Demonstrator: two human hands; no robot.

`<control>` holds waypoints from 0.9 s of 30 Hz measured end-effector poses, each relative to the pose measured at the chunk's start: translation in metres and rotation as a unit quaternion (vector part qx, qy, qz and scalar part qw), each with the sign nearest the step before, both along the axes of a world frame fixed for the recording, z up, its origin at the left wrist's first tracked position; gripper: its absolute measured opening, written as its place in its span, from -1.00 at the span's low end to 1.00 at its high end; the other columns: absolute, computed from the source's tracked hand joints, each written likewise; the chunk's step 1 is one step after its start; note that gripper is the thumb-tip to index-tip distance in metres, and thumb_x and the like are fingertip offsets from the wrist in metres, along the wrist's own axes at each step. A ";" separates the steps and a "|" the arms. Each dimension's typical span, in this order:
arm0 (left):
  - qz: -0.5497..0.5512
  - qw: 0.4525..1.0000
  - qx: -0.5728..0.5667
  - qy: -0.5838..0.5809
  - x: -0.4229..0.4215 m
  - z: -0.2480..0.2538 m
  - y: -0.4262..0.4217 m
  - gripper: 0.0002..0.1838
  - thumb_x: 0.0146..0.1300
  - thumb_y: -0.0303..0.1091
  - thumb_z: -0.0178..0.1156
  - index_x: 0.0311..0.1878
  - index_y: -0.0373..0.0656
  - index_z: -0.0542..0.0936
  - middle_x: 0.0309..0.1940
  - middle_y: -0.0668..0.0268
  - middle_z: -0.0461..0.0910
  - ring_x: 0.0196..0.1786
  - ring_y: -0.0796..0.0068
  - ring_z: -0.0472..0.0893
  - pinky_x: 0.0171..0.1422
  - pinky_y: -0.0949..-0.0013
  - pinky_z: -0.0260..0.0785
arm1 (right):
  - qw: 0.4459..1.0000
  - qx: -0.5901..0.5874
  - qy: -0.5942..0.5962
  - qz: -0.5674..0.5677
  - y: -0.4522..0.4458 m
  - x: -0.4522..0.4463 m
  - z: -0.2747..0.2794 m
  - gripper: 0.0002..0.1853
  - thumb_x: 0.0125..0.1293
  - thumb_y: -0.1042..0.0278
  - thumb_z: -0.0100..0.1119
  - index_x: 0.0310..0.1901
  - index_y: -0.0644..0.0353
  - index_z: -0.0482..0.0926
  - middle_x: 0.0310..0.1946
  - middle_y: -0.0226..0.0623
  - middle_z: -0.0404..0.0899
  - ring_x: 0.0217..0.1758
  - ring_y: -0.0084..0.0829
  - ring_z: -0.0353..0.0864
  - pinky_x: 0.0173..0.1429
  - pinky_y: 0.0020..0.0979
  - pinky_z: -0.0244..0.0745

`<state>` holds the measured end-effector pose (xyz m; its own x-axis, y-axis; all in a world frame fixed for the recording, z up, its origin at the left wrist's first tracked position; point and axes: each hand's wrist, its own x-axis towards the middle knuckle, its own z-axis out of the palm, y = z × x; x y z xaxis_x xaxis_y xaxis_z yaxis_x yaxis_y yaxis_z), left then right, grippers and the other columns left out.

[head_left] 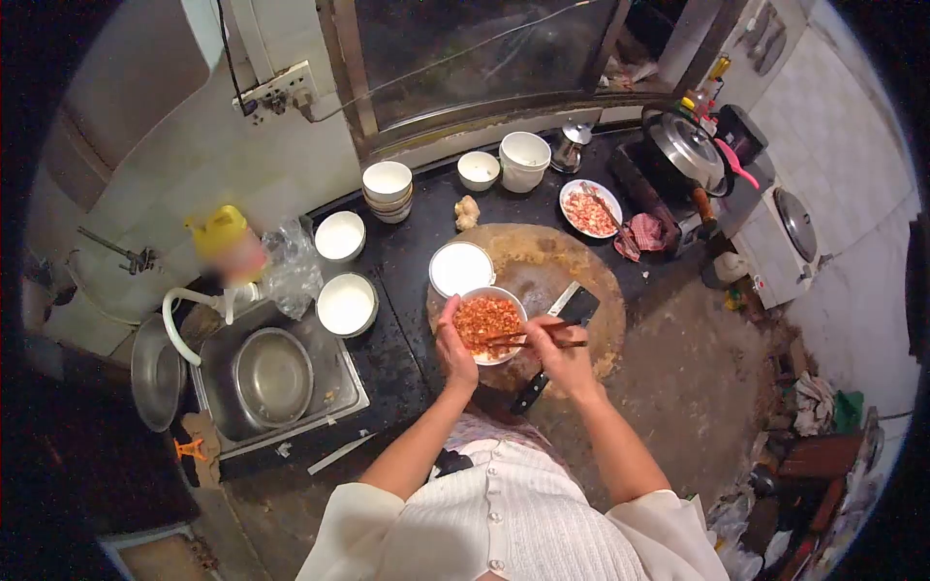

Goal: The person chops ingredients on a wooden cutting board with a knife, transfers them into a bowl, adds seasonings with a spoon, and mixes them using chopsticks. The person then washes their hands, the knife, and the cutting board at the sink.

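My left hand (455,349) is curled against the left side of a white bowl (524,315) and steadies it. Reddish-orange minced filling (484,320) lies in the bowl. My right hand (565,362) grips a pair of brown chopsticks (557,343), whose tips reach into the mince. Both hands are over a round wooden chopping board (605,266). Just behind the held bowl stands another white bowl (461,268). A cleaver (574,303) lies on the board, partly hidden by my right hand, with its black handle (530,393) toward me.
Left of the board are white bowls (347,304) and a sink (344,382) with a metal basin (274,373). At the back stand stacked bowls (387,184), ginger (467,212) and a white tub (524,160). A plate of chopped meat (590,211) and a lidded pan (683,145) are at the back right.
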<state>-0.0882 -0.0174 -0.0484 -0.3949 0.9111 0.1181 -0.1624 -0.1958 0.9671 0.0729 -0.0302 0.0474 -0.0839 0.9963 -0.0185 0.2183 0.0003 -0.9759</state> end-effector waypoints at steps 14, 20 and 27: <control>0.035 0.999 -0.014 0.024 0.002 0.008 0.009 -0.18 0.49 0.21 -0.50 0.24 -0.43 0.39 0.18 -0.01 0.46 0.29 0.18 0.42 0.43 0.18 0.15 | 0.999 -0.026 -0.015 0.043 0.003 0.011 0.030 -0.77 0.35 0.32 0.21 -0.21 0.37 0.63 -0.44 -0.32 0.64 -0.42 -0.56 0.62 -0.35 -0.51 0.54; 0.038 0.999 -0.017 0.023 -0.002 -0.004 0.016 -0.19 0.50 0.20 -0.51 0.20 -0.42 0.42 0.16 -0.01 0.48 0.27 0.20 0.44 0.41 0.18 0.18 | 1.000 0.019 0.001 0.020 0.016 0.011 0.014 -0.74 0.34 0.30 0.21 -0.19 0.39 0.65 -0.46 -0.27 0.66 -0.46 -0.56 0.59 -0.36 -0.49 0.49; 0.021 0.998 -0.021 0.051 -0.004 -0.003 0.013 -0.19 0.50 0.19 -0.50 0.19 -0.41 0.46 0.14 0.03 0.51 0.23 0.22 0.47 0.39 0.20 0.20 | 0.995 -0.085 0.040 -0.020 0.011 -0.007 -0.002 -0.74 0.34 0.25 0.21 -0.20 0.32 0.64 -0.41 -0.32 0.66 -0.41 -0.56 0.63 -0.32 -0.44 0.54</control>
<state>-0.0924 -0.0046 -0.0516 -0.4213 0.8987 0.1222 -0.0544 -0.1595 0.9857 0.0655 -0.0191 0.0458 -0.0513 0.9819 -0.1821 0.1367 -0.1737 -0.9753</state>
